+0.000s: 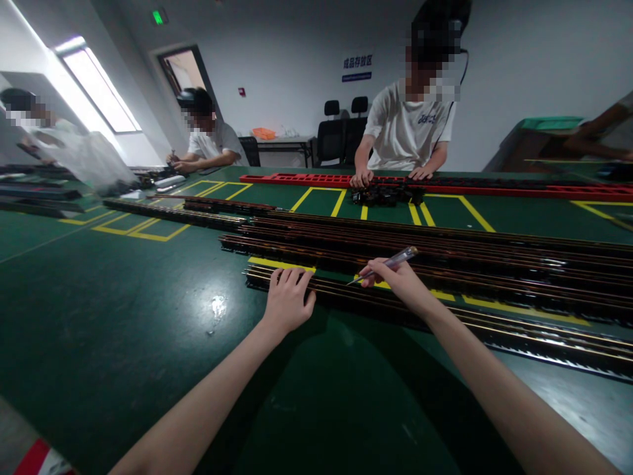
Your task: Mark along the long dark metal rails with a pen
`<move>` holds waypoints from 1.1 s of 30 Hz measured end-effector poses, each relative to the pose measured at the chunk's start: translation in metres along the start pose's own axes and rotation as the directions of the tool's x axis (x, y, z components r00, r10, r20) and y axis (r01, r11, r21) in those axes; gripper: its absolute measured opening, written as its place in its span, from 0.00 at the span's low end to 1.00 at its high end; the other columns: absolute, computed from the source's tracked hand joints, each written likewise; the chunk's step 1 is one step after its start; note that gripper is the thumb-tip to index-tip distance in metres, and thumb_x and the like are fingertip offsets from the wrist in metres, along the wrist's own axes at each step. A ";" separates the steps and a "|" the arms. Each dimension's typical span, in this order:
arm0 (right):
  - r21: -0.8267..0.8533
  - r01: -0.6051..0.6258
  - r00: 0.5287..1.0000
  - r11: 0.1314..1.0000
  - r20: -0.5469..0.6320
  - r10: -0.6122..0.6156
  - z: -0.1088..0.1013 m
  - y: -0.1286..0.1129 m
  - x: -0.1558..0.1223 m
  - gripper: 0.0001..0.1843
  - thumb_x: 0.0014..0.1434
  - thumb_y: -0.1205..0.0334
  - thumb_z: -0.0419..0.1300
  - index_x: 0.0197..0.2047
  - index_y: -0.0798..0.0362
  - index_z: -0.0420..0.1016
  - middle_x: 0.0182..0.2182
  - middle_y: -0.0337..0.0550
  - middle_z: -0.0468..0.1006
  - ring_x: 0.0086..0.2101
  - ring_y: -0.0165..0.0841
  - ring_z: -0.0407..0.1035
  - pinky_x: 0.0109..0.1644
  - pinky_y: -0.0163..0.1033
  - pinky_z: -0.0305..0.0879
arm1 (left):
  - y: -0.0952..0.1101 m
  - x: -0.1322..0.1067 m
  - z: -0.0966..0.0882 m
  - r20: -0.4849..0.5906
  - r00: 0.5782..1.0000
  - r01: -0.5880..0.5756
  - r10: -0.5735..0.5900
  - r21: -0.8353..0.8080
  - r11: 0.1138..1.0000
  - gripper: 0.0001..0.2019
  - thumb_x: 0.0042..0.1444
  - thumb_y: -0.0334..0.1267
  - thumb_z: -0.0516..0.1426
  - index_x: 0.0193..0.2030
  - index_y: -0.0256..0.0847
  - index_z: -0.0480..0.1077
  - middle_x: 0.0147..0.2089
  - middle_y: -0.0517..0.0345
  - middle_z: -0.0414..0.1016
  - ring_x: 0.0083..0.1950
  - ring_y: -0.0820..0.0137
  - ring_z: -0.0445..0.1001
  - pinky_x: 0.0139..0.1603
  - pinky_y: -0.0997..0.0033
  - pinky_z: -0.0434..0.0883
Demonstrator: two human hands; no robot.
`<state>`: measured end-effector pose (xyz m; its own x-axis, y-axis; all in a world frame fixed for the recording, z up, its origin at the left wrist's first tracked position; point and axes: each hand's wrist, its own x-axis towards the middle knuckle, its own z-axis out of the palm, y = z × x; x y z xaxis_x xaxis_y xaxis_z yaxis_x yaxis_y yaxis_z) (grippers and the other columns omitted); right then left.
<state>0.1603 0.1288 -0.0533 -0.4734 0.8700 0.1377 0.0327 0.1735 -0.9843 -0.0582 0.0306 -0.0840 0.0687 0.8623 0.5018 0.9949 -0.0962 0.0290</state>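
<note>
A long black rail (341, 288) with thin brass-coloured strips along its top lies across the green table in front of me. Near the rail's left end, my left hand (289, 297) grips it, fingers over the top and thumb on the near side. My right hand (390, 277) is closed round a thin screwdriver (393, 259) with a greyish, see-through handle. The screwdriver slants down to the left, its tip at the rail's top; whether it touches is too small to tell.
Several similar dark rails (395, 247) lie side by side beyond mine. Yellow tape lines (477, 212) mark the green table (163, 316). A red frame (306, 179) runs along the far side, where a person (410, 125) handles black parts. Other people work at the left and right.
</note>
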 end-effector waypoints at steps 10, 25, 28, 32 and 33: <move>0.030 0.003 1.000 1.000 -0.021 -0.003 -0.002 0.000 0.001 0.24 0.50 0.40 0.63 0.25 0.55 0.77 0.20 0.45 0.77 0.25 0.33 0.71 0.36 0.40 0.69 | 0.001 0.000 -0.001 -0.018 0.999 -0.027 0.027 -0.005 1.000 0.15 0.59 0.33 0.51 0.51 0.41 0.71 0.50 0.48 0.75 0.54 0.56 0.70 0.61 0.48 0.58; 0.037 -0.006 1.000 0.999 0.001 0.006 -0.004 0.005 0.003 0.26 0.48 0.37 0.63 0.26 0.56 0.77 0.21 0.45 0.77 0.25 0.33 0.71 0.36 0.40 0.68 | -0.001 -0.001 0.002 -0.038 0.996 -0.078 0.078 0.008 0.997 0.16 0.60 0.30 0.50 0.53 0.39 0.70 0.52 0.50 0.76 0.56 0.58 0.70 0.63 0.51 0.58; 0.030 -0.012 1.000 0.999 0.000 0.012 -0.004 0.000 0.001 0.26 0.47 0.37 0.63 0.26 0.56 0.77 0.21 0.45 0.77 0.25 0.33 0.71 0.36 0.41 0.69 | -0.001 -0.001 0.003 -0.033 0.995 -0.099 0.099 0.010 0.995 0.17 0.61 0.30 0.49 0.54 0.39 0.71 0.53 0.50 0.75 0.57 0.59 0.70 0.64 0.51 0.58; 0.008 -0.018 0.999 1.000 0.032 0.018 -0.003 -0.010 -0.002 0.26 0.47 0.37 0.64 0.28 0.56 0.78 0.23 0.46 0.78 0.27 0.33 0.72 0.38 0.41 0.69 | -0.002 0.000 0.003 -0.025 0.993 -0.115 0.115 0.004 0.993 0.19 0.59 0.28 0.48 0.54 0.40 0.71 0.53 0.50 0.75 0.57 0.59 0.70 0.65 0.51 0.58; 0.003 -0.019 0.999 1.000 0.041 0.019 -0.002 -0.011 -0.003 0.27 0.47 0.37 0.64 0.28 0.56 0.78 0.23 0.46 0.78 0.27 0.34 0.72 0.39 0.41 0.69 | -0.002 0.000 0.004 -0.024 0.993 -0.116 0.116 0.001 0.993 0.20 0.59 0.27 0.48 0.54 0.40 0.71 0.53 0.50 0.75 0.57 0.59 0.70 0.65 0.51 0.59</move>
<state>0.1630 0.1251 -0.0426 -0.5084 0.8534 0.1146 0.0385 0.1555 -0.9871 -0.0598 0.0326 -0.0872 0.1815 0.8334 0.5220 0.9804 -0.1946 -0.0301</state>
